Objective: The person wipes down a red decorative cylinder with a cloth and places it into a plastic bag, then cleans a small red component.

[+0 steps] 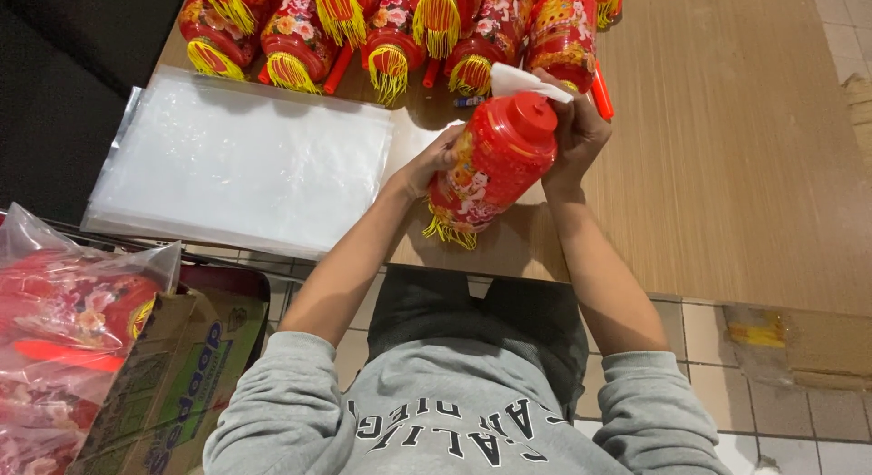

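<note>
Above the table, both hands' fingers clamp the red lantern, cap tilted up-right.

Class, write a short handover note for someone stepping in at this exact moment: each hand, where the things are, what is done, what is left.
Left hand grips the red lantern's side.
Right hand is at its cap, holding a white cloth.
A row of lanterns lies at the table's far edge; a stack of clear bags lies left of the hands.
Bagged lanterns sit beside a carton.
The held lantern is not bagged.
</note>
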